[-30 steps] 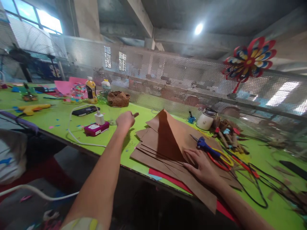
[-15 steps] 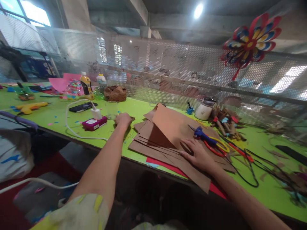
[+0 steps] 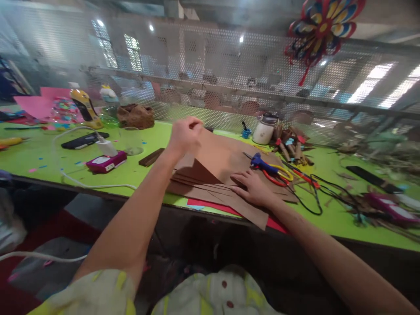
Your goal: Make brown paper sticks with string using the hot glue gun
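Note:
My left hand [image 3: 184, 138] is raised over the left part of the brown paper sheets [image 3: 229, 148], its fingers curled in at the upturned corner of the top sheet. What they hold, if anything, is hidden. My right hand [image 3: 254, 188] lies on the stack with its fingers stretched out, pressing near the front of the folded-up sheet. Beside it, on the paper, rest scissors with yellow and red handles [image 3: 284, 173] and a dark blue grip. A small dark brown piece [image 3: 151, 157] lies left of the stack.
On the left are a purple power box [image 3: 106, 162] with a white plug and cable, a black phone [image 3: 84, 141], a clear cup [image 3: 131, 142] and a glue bottle [image 3: 85, 108]. A white jar [image 3: 263, 130] and rolled brown pieces [image 3: 292, 144] stand behind right. Black cable [image 3: 320, 205] curls at right.
My left hand has come up and right from the dark brown piece to the corner of the brown paper. My right hand stays on the stack. The view has turned right and down.

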Available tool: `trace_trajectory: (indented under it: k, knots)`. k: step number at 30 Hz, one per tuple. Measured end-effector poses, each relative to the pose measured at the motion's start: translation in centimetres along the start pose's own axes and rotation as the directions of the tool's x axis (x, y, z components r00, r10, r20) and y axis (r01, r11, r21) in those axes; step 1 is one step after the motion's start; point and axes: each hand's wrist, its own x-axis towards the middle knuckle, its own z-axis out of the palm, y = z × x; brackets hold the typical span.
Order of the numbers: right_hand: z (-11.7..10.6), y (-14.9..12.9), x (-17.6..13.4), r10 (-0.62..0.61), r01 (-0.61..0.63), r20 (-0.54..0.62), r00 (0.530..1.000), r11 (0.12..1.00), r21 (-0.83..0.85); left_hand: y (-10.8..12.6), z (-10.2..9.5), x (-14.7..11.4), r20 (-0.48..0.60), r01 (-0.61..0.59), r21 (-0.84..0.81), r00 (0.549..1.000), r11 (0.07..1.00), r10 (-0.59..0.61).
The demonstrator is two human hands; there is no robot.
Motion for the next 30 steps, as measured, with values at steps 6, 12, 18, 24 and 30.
trace_trajectory:
  k: [6, 12, 18, 24, 30]
  knots:
    - [-0.6, -0.2, 0.2, -0.056, 0.056, 0.017, 0.998, 0.998, -0.019, 6.3, 4.3, -0.3, 0.680, -0.274, 0.155, 0.727, 0.949, 0.099]
    - [-1.2, -0.6, 0.7, -0.098, 0.098, -0.014, 0.995, 0.995, -0.014, 3.5, 5.2, 0.2, 0.732, -0.238, 0.375, 0.669, 0.896, -0.129]
    - [-3.0, 0.4, -0.3, -0.154, 0.154, -0.003, 0.988, 0.987, 0.045, 0.5, 7.5, -1.9, 0.790, -0.278, 0.352, 0.600, 0.894, -0.125]
    - [-4.8, 5.1, -3.9, 0.155, -0.138, -0.261, 0.953, 0.987, 0.081, -1.0, 8.3, -2.9, 0.759, -0.274, 0.335, 0.645, 0.901, -0.086]
    - [-4.5, 2.5, -6.0, 0.005, 0.000, -0.050, 0.999, 0.995, 0.102, -0.8, 8.9, -3.1, 0.750, -0.249, 0.378, 0.648, 0.892, -0.137]
